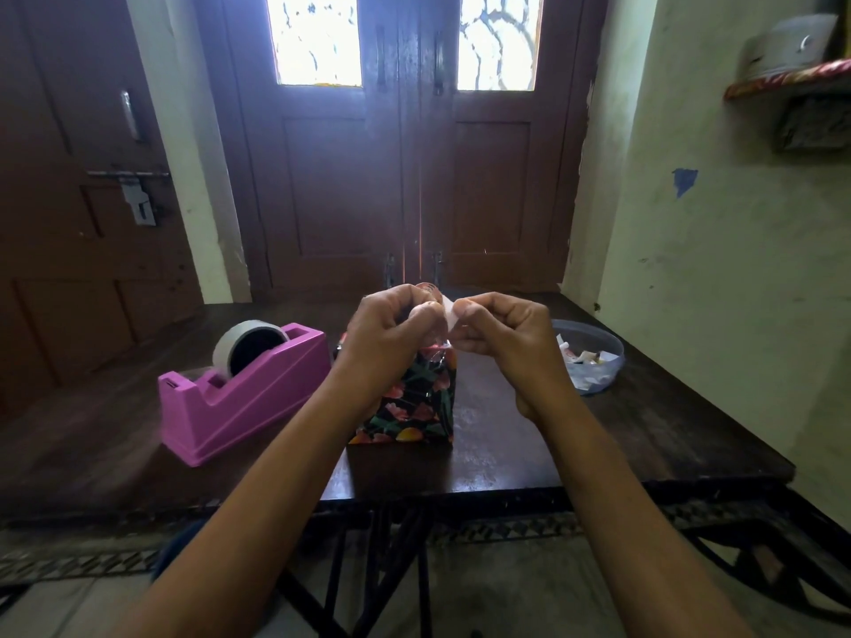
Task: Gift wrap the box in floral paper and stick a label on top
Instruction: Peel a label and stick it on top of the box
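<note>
The box (pixel 410 398), already in floral paper, stands on the bench (pixel 644 430) under both hands. Left hand (pixel 391 333) and right hand (pixel 502 333) pinch a small label (pixel 450 315), probably peeling its backing.

No readable text, brand, number or sign shows anywhere in this view. The small white label (pixel 449 313) pinched between the left hand (pixel 391 329) and the right hand (pixel 502 333) shows only a blank pale face from here, and the floral-wrapped box (pixel 410 402) under them carries a flower pattern with no lettering. The pink tape dispenser (pixel 239 393) on the near left and the paper scraps in the clear tub (pixel 598 361) on the far right bear marks too small and blurred to make out.
</note>
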